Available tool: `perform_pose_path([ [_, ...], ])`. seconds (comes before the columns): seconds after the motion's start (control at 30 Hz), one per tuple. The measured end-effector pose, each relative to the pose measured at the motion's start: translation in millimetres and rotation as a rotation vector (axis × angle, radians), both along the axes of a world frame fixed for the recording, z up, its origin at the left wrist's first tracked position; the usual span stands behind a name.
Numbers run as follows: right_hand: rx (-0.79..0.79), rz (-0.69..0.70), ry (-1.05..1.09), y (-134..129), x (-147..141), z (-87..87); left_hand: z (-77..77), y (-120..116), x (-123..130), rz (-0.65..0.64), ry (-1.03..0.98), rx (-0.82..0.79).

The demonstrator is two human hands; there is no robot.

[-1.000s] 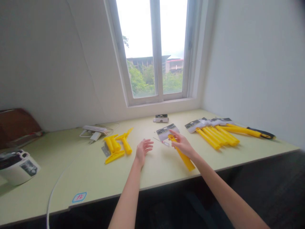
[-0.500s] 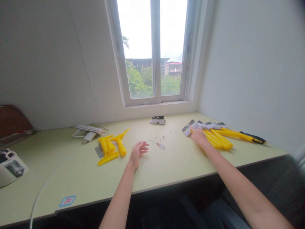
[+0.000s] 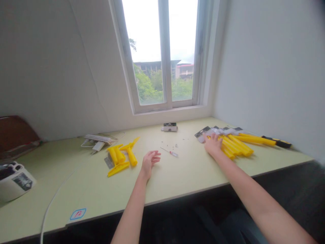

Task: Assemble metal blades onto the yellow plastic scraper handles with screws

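My left hand (image 3: 150, 164) hovers over or rests on the table's middle, fingers apart, with nothing in it. Just right of it lies a small screwdriver (image 3: 173, 154) with a clear and red handle, and small metal bits (image 3: 175, 145) are scattered behind it. At the right, my right hand (image 3: 213, 143) reaches onto the left end of a row of packaged tools with yellow handles (image 3: 237, 145). Its fingers are on the nearest package, beside a black and grey card (image 3: 202, 134); whether they grip it is unclear.
Yellow scraper-like tools (image 3: 118, 159) lie left of centre. Behind them is a white power strip (image 3: 99, 139) with a cable. A small box (image 3: 170, 127) stands near the window. A white container (image 3: 16, 181) sits far left; a yellow and black tool (image 3: 276, 141) lies far right.
The view has shifted slightly. My right hand's fingers have moved a little over the yellow-handled packages and spread more. My left hand stays about where it was, fingers apart.
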State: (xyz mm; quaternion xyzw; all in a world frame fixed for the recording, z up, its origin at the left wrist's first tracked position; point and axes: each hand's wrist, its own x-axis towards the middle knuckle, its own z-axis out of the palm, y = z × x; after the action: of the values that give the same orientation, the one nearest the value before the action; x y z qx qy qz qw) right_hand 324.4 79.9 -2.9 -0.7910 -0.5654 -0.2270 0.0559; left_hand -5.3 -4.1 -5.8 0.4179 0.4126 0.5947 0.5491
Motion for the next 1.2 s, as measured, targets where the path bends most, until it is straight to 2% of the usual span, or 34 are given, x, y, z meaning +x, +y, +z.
perform_pose_path([
  [0.1,0.038,0.066,-0.045,-4.2,-12.7,-3.0,-1.0,1.0,0.9,0.016,0.019,-0.007],
  [0.2,0.064,0.179,-0.027,-8.8,-34.3,1.6,-3.4,3.5,2.3,0.047,0.051,0.003],
  [0.27,0.094,0.262,0.038,-12.6,-54.1,7.9,-5.2,5.5,2.8,0.137,0.117,0.026],
  [0.33,0.11,0.364,0.124,-17.8,-77.2,14.5,-6.0,6.5,2.2,0.331,0.275,0.071],
  [0.47,0.079,0.659,0.325,-32.6,-125.7,21.2,-5.4,1.9,-2.9,0.828,0.819,0.223],
  [0.53,0.065,0.786,0.409,-40.3,-147.9,20.0,-6.1,-1.8,-7.3,0.947,1.068,0.249],
  [0.63,0.121,0.951,0.464,-48.2,-176.9,14.5,-10.5,-4.9,-15.3,0.919,1.291,0.123],
  [0.7,0.167,1.038,0.496,-50.8,-193.3,10.2,-13.8,-5.1,-19.6,0.876,1.361,0.025],
  [0.8,0.21,1.14,0.525,-52.9,-212.9,4.8,-15.6,-4.8,-21.2,0.852,1.424,-0.026],
  [0.93,0.116,1.326,0.458,-57.7,-226.4,0.7,-11.9,-5.2,-17.9,0.859,1.459,-0.09],
  [1.07,0.013,1.412,0.391,-63.3,-228.1,-1.0,-8.0,-4.5,-19.0,0.846,1.32,-0.043],
  [1.2,-0.024,1.401,0.38,-64.1,-228.4,-2.6,-5.8,-1.6,-22.4,0.882,0.965,0.104],
])
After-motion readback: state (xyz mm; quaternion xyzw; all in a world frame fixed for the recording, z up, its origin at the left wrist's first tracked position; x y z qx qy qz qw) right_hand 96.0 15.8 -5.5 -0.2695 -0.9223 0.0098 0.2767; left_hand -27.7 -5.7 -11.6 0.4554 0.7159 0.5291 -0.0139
